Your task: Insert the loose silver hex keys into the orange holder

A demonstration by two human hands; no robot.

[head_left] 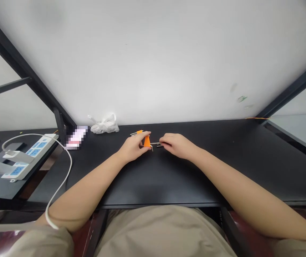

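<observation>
left hand closed on orange-handled tool, right hand pinching metal piece, both above black worktop.

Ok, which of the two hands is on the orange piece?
The left hand, on the image's left, grips the orange plastic piece. The right hand touches only the metal rod sticking out towards it.

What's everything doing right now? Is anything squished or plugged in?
Left hand: closed around the tool's orange handle
Orange-handled metal tool: held up by both hands
Right hand: pinching the tool's metal part
Power strip: plugs in two sockets
White cable: bent in a long curve
Plastic bag: crumpled
</observation>
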